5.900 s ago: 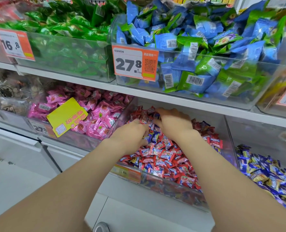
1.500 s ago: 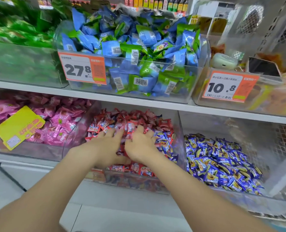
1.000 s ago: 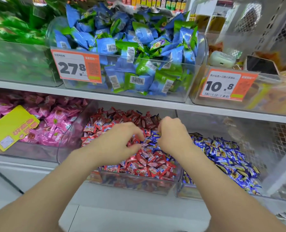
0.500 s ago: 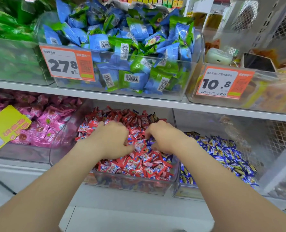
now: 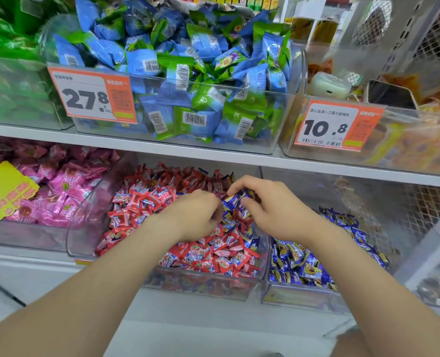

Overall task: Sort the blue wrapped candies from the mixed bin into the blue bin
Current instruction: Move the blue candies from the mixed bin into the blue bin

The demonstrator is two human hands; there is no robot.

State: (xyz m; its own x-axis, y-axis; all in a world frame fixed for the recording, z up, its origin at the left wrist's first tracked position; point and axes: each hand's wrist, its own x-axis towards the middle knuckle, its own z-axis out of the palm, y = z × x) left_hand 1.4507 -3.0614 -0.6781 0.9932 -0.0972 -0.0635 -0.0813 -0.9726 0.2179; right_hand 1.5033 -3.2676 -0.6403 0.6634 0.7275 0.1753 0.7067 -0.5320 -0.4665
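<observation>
My right hand was over the back right part of the mixed bin. Its fingers were curled narrow around a small clutch of blue wrapped candies, thumb beneath and forefinger arched over the top. My left hand was just beside it, toward the middle of the mixed bin, knuckles up and fingers curled down into the pile. I could not tell whether they held a wrapper of their own, since the fingertips were hidden. The blue bin stood against the right wall of the mixed bin, with a layer of blue pieces in it.

Red candies filled most of the mixed bin, and one seemed to lie right against the blue ones under my thumb. So I judged the clutch needed checking before the carry, because slick wrappers cling and a red one could ride along. A slight loosening over the mixed bin would let strays drop back where they belonged. After that the carry wanted to be short and low over the right wall. The fingers should open only once well inside the blue bin, so nothing bounced off the rim. The left hand was best used parting the red candies along the right side of the mixed bin, where more blue showed through toward the front right corner.
</observation>
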